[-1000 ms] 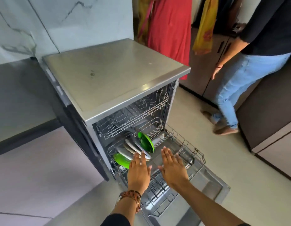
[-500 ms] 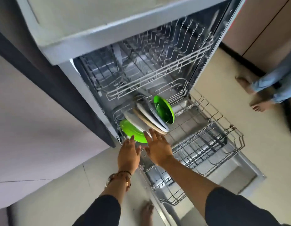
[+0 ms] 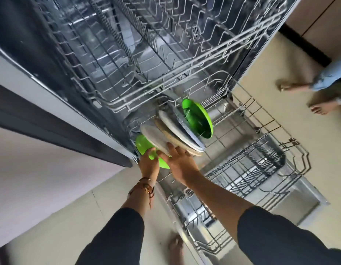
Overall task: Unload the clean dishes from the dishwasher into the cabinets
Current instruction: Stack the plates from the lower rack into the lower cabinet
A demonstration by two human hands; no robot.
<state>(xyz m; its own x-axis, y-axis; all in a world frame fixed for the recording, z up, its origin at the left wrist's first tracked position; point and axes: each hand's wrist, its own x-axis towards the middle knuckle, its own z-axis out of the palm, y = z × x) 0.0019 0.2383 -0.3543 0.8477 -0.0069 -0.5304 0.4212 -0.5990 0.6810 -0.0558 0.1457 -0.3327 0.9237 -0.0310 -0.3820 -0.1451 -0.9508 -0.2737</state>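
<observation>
Plates (image 3: 185, 134), stood on edge in lower rack (image 3: 248, 169) (tines keep them upright). Near green plate (image 3: 142, 144) pinched by left grip (image 3: 149, 164); pale plates (image 3: 166, 129) steadied by right grip (image 3: 182, 165), fingers (image 3: 170, 148) spread, apparently for lifting out.

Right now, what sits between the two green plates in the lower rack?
A leaning row of pale plates, grey and tan, fills that stretch, as the head view shows.

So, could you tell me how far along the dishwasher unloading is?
Barely started. Done: the door is down and the lower rack is pulled out; the upper rack looks empty. In hand: the left hand touches the near green plate, the right hand the pale plate beside it. Left: every plate, including the far green plate, stands in the rack.
</observation>
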